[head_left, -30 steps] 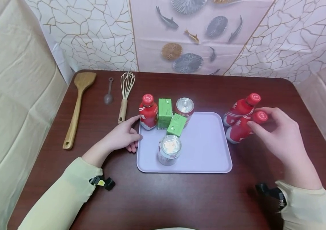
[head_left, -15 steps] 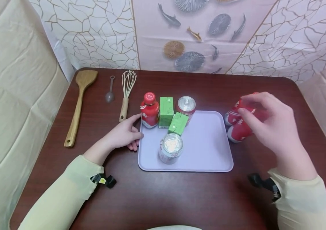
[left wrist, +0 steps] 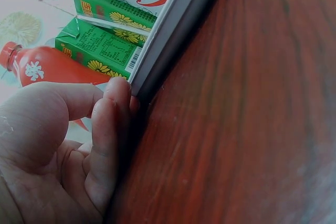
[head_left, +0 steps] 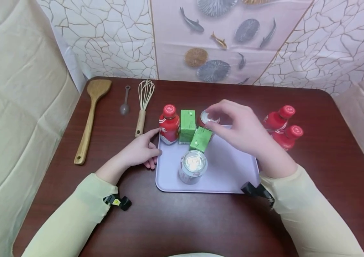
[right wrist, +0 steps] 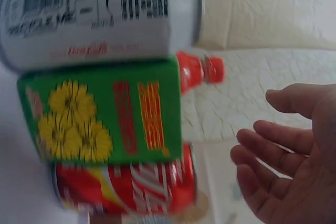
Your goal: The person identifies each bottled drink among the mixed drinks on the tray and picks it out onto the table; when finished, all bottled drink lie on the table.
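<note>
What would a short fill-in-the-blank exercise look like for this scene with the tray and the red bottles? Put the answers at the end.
In the head view, the left hand touches the tray on its ____ side.
The right hand, thumb and fingers apart, holds ____.
To the right of the tray, ____ red bottles show.
The spoon lies ____ the wooden spatula and the whisk.

Missing words: left; nothing; two; between.

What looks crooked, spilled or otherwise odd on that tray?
Only a small thing: the front green carton is turned at an angle, while the back green carton sits roughly square to the tray. I see no spill or damage.
</note>
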{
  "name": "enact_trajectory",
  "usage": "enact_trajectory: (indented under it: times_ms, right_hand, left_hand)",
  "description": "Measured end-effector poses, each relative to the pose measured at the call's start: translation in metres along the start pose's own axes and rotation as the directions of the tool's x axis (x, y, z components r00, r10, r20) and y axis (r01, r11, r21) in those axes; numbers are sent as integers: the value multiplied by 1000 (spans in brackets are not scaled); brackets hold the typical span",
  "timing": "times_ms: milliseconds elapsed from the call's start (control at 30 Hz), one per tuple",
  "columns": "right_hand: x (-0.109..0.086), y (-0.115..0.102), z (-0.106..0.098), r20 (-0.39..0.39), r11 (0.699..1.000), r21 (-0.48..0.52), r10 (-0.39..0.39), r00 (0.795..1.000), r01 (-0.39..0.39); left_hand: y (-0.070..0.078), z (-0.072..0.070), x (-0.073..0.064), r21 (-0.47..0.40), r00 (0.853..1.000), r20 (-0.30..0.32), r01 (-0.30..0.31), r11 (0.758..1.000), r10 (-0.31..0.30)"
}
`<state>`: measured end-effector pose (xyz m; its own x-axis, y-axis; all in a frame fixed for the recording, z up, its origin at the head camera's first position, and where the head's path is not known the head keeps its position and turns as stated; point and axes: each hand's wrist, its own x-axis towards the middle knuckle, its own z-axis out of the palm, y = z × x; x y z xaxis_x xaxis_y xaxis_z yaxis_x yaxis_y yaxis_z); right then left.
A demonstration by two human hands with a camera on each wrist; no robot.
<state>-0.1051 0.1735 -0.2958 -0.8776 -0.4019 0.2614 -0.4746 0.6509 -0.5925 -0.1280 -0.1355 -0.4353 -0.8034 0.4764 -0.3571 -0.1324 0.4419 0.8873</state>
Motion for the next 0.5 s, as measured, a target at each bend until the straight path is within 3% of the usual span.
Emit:
enact_trajectory:
  times_ms: [200, 500]
  right_hand:
    - [28, -12, 23, 120, 998, 38, 37, 992, -42]
    - [57, -21, 43, 222, 998, -58, 48, 974, -36]
  left_hand:
    - [-2, -1, -1, -2, 1000, -5, 1, 1000, -2]
    - [1, 0, -2, -2, 1000, -1, 7, 1000, -7]
